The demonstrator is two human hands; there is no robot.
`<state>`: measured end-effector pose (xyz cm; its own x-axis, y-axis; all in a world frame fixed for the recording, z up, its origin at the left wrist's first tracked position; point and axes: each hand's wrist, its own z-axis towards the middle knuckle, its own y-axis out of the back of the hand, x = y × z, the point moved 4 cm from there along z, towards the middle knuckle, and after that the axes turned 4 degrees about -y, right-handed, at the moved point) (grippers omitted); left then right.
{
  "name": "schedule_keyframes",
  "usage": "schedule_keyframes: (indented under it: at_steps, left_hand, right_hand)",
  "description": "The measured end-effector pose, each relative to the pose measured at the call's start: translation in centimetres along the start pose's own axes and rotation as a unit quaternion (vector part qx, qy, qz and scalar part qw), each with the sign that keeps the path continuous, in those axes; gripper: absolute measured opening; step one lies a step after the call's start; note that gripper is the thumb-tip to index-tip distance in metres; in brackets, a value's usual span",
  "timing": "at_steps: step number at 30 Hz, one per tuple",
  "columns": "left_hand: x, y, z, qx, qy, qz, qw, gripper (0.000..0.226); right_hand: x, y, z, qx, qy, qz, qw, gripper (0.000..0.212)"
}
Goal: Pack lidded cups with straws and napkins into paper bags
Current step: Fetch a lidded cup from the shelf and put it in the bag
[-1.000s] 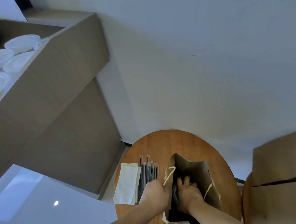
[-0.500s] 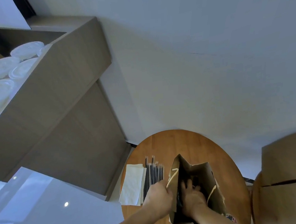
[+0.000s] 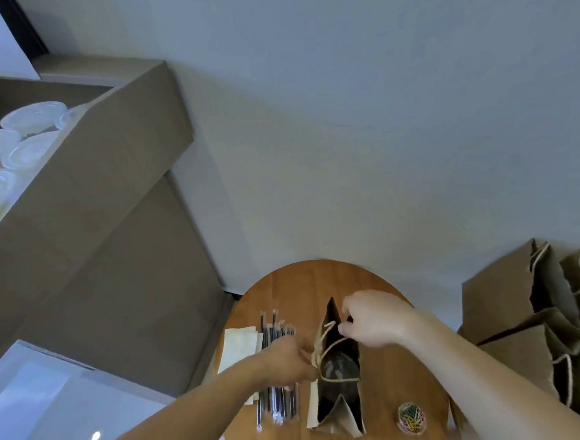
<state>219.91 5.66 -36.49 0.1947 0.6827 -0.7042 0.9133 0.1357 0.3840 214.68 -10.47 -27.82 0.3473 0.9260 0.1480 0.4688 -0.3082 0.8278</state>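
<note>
Right-hand fingers [image 3: 345, 328] were curled and pinching a cord handle [image 3: 331, 345] at the far side of the bag mouth. Left-hand fingers [image 3: 306, 356] pinched the opposite rim, so both were grasping and neither was loose. The right hand [image 3: 374, 318] sat above the mouth, and the left hand [image 3: 284, 361] was low at the side, lying over the straws [image 3: 277, 406]. The paper bag [image 3: 340, 420] stood on the round wooden bench [image 3: 320, 283], mouth spread. A dark lidded cup [image 3: 337, 369] was down inside it, seemingly upright, though the base was hidden. Black wrapped straws lay just beside the bag on its left, and the napkins [image 3: 237, 343] were beyond them, partly under the left forearm. My read is that the cup was in and the mouth was being held open for the straw and napkin. To do it well, pull both sides evenly and gently. The cord looked thin and the paper could tear or fold in at the gusset. Keep the bag's base flat on the bench so the cup doesn't tip. The left hand was nearest the straws, so it should be the one to let go, with the right holding the bag steady. A tub of coloured clips [image 3: 411, 416] sat near the bag's right. More brown bags [image 3: 513, 293] stood well apart at the right, and clear lids [image 3: 31, 117] lay on a shelf up on the left.
</note>
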Motion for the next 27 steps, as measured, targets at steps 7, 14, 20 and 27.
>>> schedule_keyframes:
  at_steps: [7, 14, 20, 27]
  left_hand:
    - [1.2, 7.2, 0.5, -0.061, -0.029, 0.223, 0.972, 0.036]
    - [9.8, 11.3, 0.4, -0.13, 0.061, 0.149, 0.978, 0.038]
    - [17.5, 11.4, 1.2, -0.151, 0.146, 0.086, 0.974, 0.046]
    - [22.4, 10.2, 4.2, -0.148, 0.164, 0.052, 0.974, 0.044]
  right_hand:
    - [4.3, 1.8, 2.4, -0.1, 0.022, 0.054, 0.993, 0.032]
    - [13.4, -5.3, 9.4, -0.016, -0.021, 0.21, 0.977, 0.018]
    - [15.2, -15.3, 14.4, 0.034, -0.13, 0.316, 0.939, 0.021]
    - [14.0, -22.0, 19.1, 0.011, -0.217, 0.329, 0.919, 0.029]
